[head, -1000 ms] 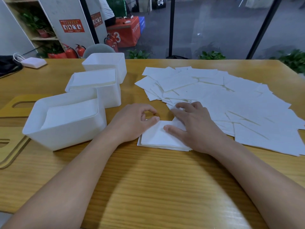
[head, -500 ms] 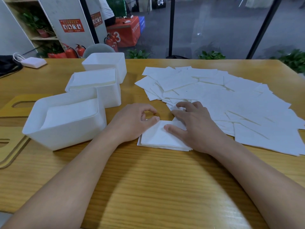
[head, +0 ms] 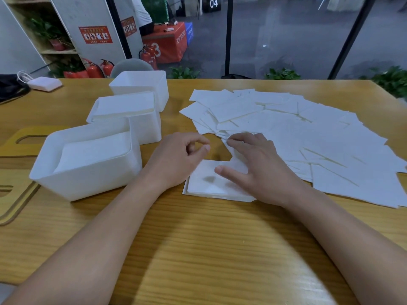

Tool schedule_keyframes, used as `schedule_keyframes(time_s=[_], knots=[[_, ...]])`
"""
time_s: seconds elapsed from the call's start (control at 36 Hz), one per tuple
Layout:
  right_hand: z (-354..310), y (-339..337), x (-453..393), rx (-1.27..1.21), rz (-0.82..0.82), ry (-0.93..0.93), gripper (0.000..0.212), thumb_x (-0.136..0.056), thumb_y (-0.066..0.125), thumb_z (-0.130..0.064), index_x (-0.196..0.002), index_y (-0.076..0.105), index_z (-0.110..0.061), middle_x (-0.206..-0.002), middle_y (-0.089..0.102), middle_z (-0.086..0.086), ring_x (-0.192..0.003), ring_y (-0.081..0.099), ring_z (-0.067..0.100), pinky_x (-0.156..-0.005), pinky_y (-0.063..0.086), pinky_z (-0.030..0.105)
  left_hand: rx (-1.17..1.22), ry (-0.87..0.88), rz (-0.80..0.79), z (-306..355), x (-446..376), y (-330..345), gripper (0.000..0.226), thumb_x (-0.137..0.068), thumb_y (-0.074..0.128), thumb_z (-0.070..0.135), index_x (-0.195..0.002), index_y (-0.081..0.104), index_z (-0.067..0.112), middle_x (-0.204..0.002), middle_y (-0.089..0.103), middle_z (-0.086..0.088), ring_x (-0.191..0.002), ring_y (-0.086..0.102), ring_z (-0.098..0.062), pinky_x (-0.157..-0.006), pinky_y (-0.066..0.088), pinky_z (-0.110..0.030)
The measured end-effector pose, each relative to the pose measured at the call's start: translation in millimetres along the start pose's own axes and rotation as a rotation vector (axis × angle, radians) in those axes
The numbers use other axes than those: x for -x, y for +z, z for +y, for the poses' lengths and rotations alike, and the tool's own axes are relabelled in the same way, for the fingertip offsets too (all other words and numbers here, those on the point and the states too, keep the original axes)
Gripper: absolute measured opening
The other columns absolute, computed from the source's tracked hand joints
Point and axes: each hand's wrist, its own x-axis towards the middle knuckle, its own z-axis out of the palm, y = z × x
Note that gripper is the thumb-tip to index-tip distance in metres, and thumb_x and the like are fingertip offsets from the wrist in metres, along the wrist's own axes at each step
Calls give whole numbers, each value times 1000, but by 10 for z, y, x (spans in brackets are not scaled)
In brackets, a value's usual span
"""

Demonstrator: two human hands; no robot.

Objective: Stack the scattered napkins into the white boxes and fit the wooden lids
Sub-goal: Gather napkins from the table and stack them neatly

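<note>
exhibition hall: numbered booths (head: 213, 3), extinguishers (head: 106, 68).

Honey-yellow wooden table (head: 198, 238) with fine, darker, horizontal grain lines. Plain white square paper napkins (head: 308, 137), unpatterned, spread across the right of the frame; a white stack of napkins (head: 204, 183) at centre. Three plain white rectangular plastic boxes (head: 88, 181) at left. Yellow-tan flat wooden lids (head: 13, 146) at the left edge. Bright red fire extinguishers (head: 94, 70) at upper left.
</note>
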Motion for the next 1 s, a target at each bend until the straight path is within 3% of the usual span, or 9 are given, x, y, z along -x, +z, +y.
schedule_keyframes(time_s=[0.14, 0.25, 0.28, 0.31, 0.39, 0.5, 0.69, 0.86, 1.0], knots=[[-129, -82, 61, -154, -6, -153, 61, -100, 64, -66, -151, 59, -33, -152, 50, -22, -143, 41, 7, -120, 35, 44, 278, 11, -57, 67, -4, 28, 34, -115, 51, 41, -146, 64, 36, -95, 78, 11, -90, 75, -12, -85, 57, -37], [-253, -118, 146, -204, -36, -261, 51, -101, 69, -55, -146, 64, -32, -149, 54, -25, -141, 44, 11, -119, 35, 40, 417, -38, -81, 137, 3, 22, 46, -114, 42, 52, -144, 68, 29, -81, 54, 27, -99, 74, -17, -92, 61, -40], [-269, -124, 163, -210, -49, -266, 52, -100, 70, -54, -147, 64, -32, -149, 54, -26, -141, 43, 11, -120, 34, 39, 440, -61, -77, 144, -3, 4, 44, -113, 45, 53, -140, 71, 29, -127, 40, 9, -115, 68, -23, -97, 58, -39], [-279, -130, 179, -211, -61, -270, 53, -100, 71, -54, -147, 64, -32, -149, 54, -27, -142, 42, 11, -120, 34, 38, 453, -76, -75, 134, -10, -8, 38, -112, 51, 51, -134, 75, 30, -110, 76, 1, -109, 72, -19, -99, 55, -38], [-255, -129, 190, -207, -81, -263, 51, -98, 73, -57, -143, 68, -33, -146, 57, -30, -143, 41, 11, -120, 34, 37, 474, -95, -53, 100, -11, -27, 17, -103, 75, 33, -120, 78, 32, -80, 75, 2, -76, 66, -19, -86, 56, -46], [-173, -100, 152, -228, 22, -232, 33, -99, 72, -56, -124, 76, -34, -137, 64, -26, -138, 48, 12, -116, 38, 42, 575, -100, -15, 89, 4, -26, 41, -98, 80, 13, -134, 71, 31, -104, 82, -11, -96, 78, -36, -100, 58, -63], [-129, -189, 126, -408, 256, 101, 52, -95, 68, -64, -137, 56, -36, -134, 63, -22, -128, 57, 0, -105, 46, 25, 885, -129, -30, 165, -5, -62, 79, -93, 78, -7, -156, 48, 29, -127, 77, -12, -114, 77, -32, -86, 62, -45], [-169, -144, 109, -614, 222, 161, 20, -104, 70, -35, -123, 67, -37, -96, 79, -8, -93, 75, 10, -77, 62, 44, 941, -159, -135, 182, 28, 1, 93, -86, 84, -5, -158, 40, 36, -129, 75, -16, -117, 75, -37, -91, 62, -51], [-145, -217, 111, -661, 174, 87, 19, -109, 59, -17, -106, 76, -26, -88, 73, -4, -80, 68, 16, -66, 49, 32, 942, -171, -92, 202, 22, -32, 80, -88, 86, 23, -156, 46, 33, -126, 75, -21, -117, 75, -37, -102, 59, -56]])
